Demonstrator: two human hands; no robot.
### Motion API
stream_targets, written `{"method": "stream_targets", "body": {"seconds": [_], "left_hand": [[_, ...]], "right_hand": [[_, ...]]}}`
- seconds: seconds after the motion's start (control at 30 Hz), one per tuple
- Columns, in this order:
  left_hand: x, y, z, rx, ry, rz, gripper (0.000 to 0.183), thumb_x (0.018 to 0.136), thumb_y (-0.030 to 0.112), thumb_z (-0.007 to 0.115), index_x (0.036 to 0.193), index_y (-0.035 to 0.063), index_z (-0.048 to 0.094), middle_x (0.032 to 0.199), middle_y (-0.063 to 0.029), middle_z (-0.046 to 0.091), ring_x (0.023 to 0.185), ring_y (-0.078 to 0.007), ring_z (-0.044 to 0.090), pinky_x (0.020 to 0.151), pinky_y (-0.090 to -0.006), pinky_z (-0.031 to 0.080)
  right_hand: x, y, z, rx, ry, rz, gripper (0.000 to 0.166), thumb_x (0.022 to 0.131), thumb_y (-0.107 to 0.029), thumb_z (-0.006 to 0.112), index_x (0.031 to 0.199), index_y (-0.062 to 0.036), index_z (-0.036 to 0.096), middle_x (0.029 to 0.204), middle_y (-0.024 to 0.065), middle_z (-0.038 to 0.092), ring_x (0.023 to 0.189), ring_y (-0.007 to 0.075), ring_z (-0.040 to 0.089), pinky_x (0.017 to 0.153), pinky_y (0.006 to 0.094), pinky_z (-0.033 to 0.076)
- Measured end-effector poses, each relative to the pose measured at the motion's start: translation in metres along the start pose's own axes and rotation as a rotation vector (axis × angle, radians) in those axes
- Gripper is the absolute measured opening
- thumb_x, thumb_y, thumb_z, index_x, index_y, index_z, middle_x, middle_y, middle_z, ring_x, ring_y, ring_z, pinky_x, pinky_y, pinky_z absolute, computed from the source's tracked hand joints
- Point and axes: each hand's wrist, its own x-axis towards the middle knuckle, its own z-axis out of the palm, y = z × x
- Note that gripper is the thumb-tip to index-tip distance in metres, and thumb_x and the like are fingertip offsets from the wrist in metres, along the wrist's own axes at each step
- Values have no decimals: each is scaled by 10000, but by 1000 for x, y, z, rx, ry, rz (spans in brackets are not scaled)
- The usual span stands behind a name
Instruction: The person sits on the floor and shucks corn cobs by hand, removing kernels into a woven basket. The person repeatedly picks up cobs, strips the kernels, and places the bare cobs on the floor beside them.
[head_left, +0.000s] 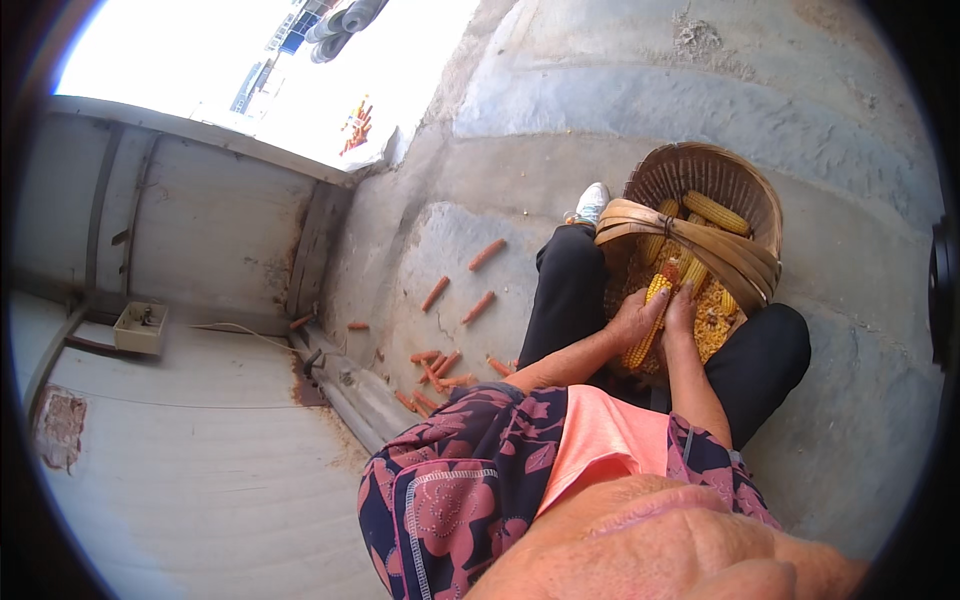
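Observation:
My left hand (636, 321) is wrapped around a yellow ear of corn (642, 346), partly stripped so that red cob shows at its upper end. Against the ear's other side lies my right hand (680, 309), its thumb near the bare part and its fingers mostly hidden. Both hands are over a woven basket (759, 187) between my knees. Whole corn ears (716, 213) rest inside it, on a layer of loose kernels (711, 330). A broad split-bamboo handle (694, 244) arches across the basket's opening, just beyond my hands.
Several bare red corncobs (478, 307) are scattered on the concrete floor (465, 225) to my left, with a pile of cobs (442, 367) closer in. Beyond them are a pale metal door panel (217, 210) and a wooden sill (360, 386). More cobs (358, 129) lie outside in bright light.

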Motion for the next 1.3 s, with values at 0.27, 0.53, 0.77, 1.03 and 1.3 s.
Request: {"method": "stream_targets", "body": {"seconds": [0.27,0.53,0.77,1.03,1.3], "left_hand": [[19,-20,5,-227,121,-167,503,970,436,433,1034,-39,589,848,-79,606,735,-128,529,675,-302,453],[19,-26,4,-25,156,-54,507,960,438,450,1018,-44,596,885,-104,634,808,-145,558,720,-320,465],[9,-12,8,-17,185,63,489,942,419,502,999,-56,599,884,-116,644,828,-151,565,753,-335,467],[10,-10,6,80,174,16,537,928,458,499,972,-66,610,846,-164,648,803,-189,587,737,-366,475],[17,-18,11,181,180,-22,503,921,411,474,1035,-56,622,958,-289,638,985,-383,621,824,-444,462]], "right_hand": [[13,3,3,165,-188,66,840,877,-688,378,1273,45,478,1193,157,560,1068,253,543,914,366,429],[-9,-6,10,-151,-241,43,827,897,-681,318,1283,32,478,1195,135,561,1072,234,542,914,347,431],[26,29,-4,110,-278,126,772,915,-649,313,1286,10,471,1158,136,578,1004,256,574,872,374,465],[30,25,-8,107,-203,128,826,875,-707,328,1301,-12,457,1183,146,561,1027,275,561,895,390,453],[37,11,-5,82,-335,60,803,852,-724,373,1289,-58,475,1166,107,568,1050,237,534,907,361,434]]}}
